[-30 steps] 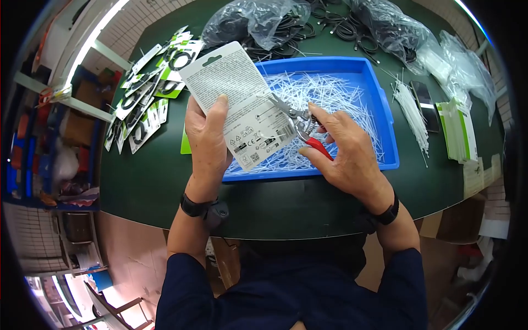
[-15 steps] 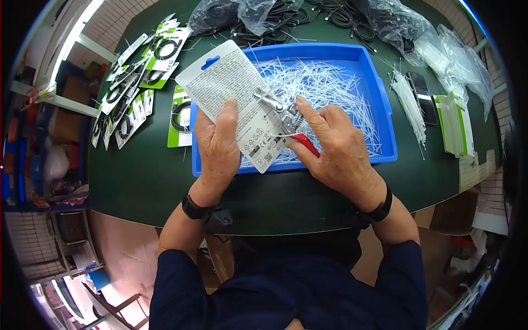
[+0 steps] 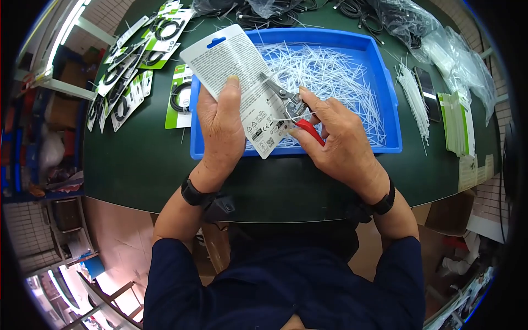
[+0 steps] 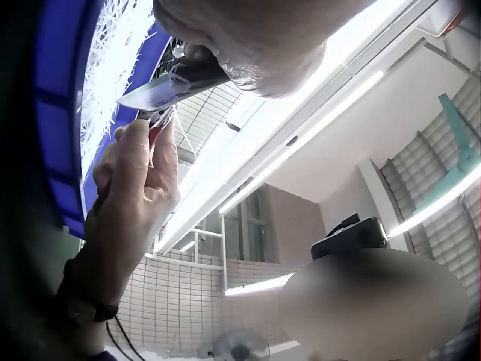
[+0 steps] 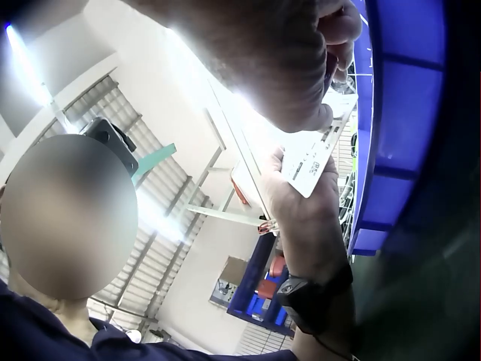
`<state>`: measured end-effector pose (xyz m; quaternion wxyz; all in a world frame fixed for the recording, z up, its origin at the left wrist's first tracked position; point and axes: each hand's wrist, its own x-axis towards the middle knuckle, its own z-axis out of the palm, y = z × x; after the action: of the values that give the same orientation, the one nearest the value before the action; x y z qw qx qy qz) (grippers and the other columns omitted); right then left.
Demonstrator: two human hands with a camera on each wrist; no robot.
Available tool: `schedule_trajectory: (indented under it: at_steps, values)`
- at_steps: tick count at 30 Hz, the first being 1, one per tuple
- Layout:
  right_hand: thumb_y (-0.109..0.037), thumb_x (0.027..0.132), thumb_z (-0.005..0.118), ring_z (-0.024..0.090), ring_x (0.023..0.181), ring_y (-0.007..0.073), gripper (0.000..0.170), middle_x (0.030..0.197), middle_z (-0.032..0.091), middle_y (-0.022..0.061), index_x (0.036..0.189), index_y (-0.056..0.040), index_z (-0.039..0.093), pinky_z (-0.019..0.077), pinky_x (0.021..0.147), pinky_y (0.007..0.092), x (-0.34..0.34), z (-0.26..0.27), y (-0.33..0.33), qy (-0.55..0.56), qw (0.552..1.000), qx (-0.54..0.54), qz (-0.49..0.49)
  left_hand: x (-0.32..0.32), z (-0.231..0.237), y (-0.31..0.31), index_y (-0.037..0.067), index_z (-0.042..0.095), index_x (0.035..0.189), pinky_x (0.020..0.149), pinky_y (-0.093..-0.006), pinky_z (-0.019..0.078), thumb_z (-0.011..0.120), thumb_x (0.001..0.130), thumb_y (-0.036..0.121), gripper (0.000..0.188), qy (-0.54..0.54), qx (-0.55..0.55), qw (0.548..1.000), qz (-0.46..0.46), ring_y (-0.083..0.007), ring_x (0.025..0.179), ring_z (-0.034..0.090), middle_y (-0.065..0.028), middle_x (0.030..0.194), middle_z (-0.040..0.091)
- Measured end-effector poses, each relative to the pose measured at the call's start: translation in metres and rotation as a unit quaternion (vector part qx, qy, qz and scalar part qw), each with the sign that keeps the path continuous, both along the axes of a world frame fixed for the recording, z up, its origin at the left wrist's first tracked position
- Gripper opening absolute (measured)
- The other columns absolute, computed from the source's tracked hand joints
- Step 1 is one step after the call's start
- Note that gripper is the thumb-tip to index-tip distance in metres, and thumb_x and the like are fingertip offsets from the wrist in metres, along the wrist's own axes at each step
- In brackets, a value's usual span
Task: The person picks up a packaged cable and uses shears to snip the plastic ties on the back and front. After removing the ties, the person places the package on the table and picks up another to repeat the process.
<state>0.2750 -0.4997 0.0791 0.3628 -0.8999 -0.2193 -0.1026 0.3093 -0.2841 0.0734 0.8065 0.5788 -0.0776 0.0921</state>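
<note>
My left hand [image 3: 223, 132] grips a white printed retail card [image 3: 228, 63] with a hang hole, its thumb pressed on the face full of small print. The card is tilted above the blue tray [image 3: 391, 99]. In my right hand [image 3: 344, 132] are hand cutters [image 3: 309, 131] with a red handle and a metal spring. Their blades overlap the card's right edge in the head view. A white cable tie [image 3: 287, 117] sticks out from the card beside the cutters. In the right wrist view the card's corner [image 5: 307, 174] shows in front of the left palm.
Loose white cable ties [image 3: 335, 82] fill the tray. Carded black cables [image 3: 126, 99] are heaped at the left, with one more carded cable [image 3: 177, 102] beside the tray. At the right lie a tie bundle [image 3: 411, 99], a phone [image 3: 429, 102] and stacked cards [image 3: 455, 129]. Bagged cables [image 3: 399, 25] lie behind.
My right hand has brought the cutters a little left, further over the card. The card has swung slightly more upright, and the head view has shifted.
</note>
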Motion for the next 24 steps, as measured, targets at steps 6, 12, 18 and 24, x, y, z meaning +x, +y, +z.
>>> schedule_trajectory:
  at_steps: [6,12,18,24]
  values:
    - [-0.01,0.081,0.085,0.059,0.072,0.0188,0.071,0.093,0.065,0.0105,0.147,-0.0068,0.062,0.0522,0.069,0.0325,0.001,0.007,-0.001,0.018,0.996,0.04,0.077,0.001,0.001,-0.001,-0.004,0.052,0.137,0.088,-0.0281,0.0579,0.049,0.115,0.033,0.043,0.0,-0.019,1.0,0.02,-0.0135,0.102,0.069,-0.0138,0.12,0.069]
    - [-0.008,0.079,0.085,0.059,0.074,0.0191,0.073,0.093,0.064,0.0102,0.148,-0.0084,0.062,0.0525,0.07,0.0323,-0.002,0.009,0.003,0.032,0.996,0.045,0.073,0.001,-0.004,-0.004,-0.003,0.052,0.136,0.089,-0.0277,0.0557,0.048,0.115,0.036,0.045,-0.009,0.022,0.999,0.035,-0.0125,0.103,0.067,-0.0121,0.119,0.069]
    - [-0.01,0.08,0.087,0.06,0.073,0.0199,0.072,0.092,0.064,0.0108,0.147,-0.0084,0.062,0.0524,0.068,0.0338,-0.005,0.007,0.007,0.002,0.997,0.022,0.068,0.0,-0.006,-0.009,-0.003,0.052,0.137,0.09,-0.028,0.0539,0.046,0.116,0.037,0.046,-0.009,0.022,0.999,0.021,-0.0124,0.103,0.066,-0.0117,0.118,0.069]
    - [-0.011,0.081,0.087,0.059,0.071,0.0202,0.07,0.089,0.064,0.0105,0.147,-0.0084,0.062,0.0516,0.065,0.0348,-0.009,0.001,0.008,0.017,0.998,0.041,0.054,0.001,-0.004,-0.008,-0.004,0.052,0.137,0.09,-0.028,0.0535,0.045,0.116,0.038,0.047,-0.006,0.068,0.997,0.028,-0.0125,0.103,0.066,-0.0123,0.119,0.069]
